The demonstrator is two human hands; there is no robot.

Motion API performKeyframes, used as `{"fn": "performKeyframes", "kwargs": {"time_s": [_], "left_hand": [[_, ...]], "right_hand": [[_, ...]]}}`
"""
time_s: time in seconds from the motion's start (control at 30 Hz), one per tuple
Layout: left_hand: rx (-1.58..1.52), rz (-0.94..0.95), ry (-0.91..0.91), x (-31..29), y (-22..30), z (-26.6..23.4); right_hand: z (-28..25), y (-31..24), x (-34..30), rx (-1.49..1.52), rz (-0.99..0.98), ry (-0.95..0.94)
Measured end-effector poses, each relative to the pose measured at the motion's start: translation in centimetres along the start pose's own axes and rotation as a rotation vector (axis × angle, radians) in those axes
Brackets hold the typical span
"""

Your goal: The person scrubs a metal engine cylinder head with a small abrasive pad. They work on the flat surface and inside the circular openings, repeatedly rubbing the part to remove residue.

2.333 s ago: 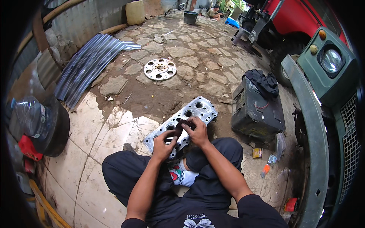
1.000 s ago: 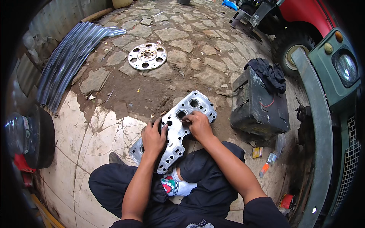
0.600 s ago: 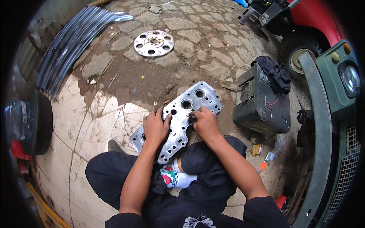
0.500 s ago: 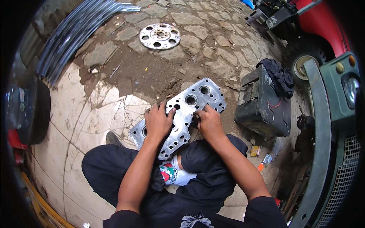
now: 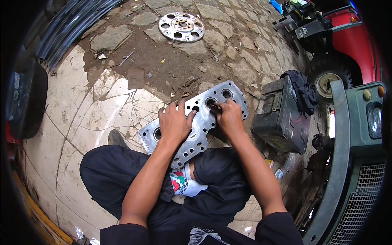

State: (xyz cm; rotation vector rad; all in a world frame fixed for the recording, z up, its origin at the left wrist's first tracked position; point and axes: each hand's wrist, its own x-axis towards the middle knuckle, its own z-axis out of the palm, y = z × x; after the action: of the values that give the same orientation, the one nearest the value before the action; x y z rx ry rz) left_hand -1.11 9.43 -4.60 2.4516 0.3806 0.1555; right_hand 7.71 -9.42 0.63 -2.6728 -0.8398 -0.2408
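A grey metal engine cylinder head, pierced by round holes of several sizes, lies slanted in front of my crossed legs. Resting flat on its middle is my left hand, with the fingers apart and the thumb beside a hole. My right hand is over the right part of the cylinder head. Its fingers are pinched together at the rim of one large round hole. Whatever they may hold is too small and hidden to name.
A round flywheel with holes lies on the stones ahead. To the right stands a black box with a dark cloth on it, beside a green vehicle front. Grey strips lie far left.
My right hand has moved from the cylinder head's middle edge up to a large hole. The left hand stays on the surface, and the whole view has shifted slightly.
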Motion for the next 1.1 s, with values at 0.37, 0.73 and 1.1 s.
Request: {"fn": "performKeyframes", "kwargs": {"time_s": [0.37,0.73,1.1], "left_hand": [[-0.010,-0.001,0.003,-0.3,-0.8,0.4],[-0.015,-0.016,0.000,-0.3,-0.8,-0.1],[-0.002,0.009,0.050,-0.4,-0.7,0.3]], "right_hand": [[-0.7,-1.7,-2.0,-0.071,0.181,0.046],[-0.4,-3.6,-3.9,0.006,0.346,0.073],[-0.3,-3.7,-2.1,-0.049,0.408,0.048]]}}
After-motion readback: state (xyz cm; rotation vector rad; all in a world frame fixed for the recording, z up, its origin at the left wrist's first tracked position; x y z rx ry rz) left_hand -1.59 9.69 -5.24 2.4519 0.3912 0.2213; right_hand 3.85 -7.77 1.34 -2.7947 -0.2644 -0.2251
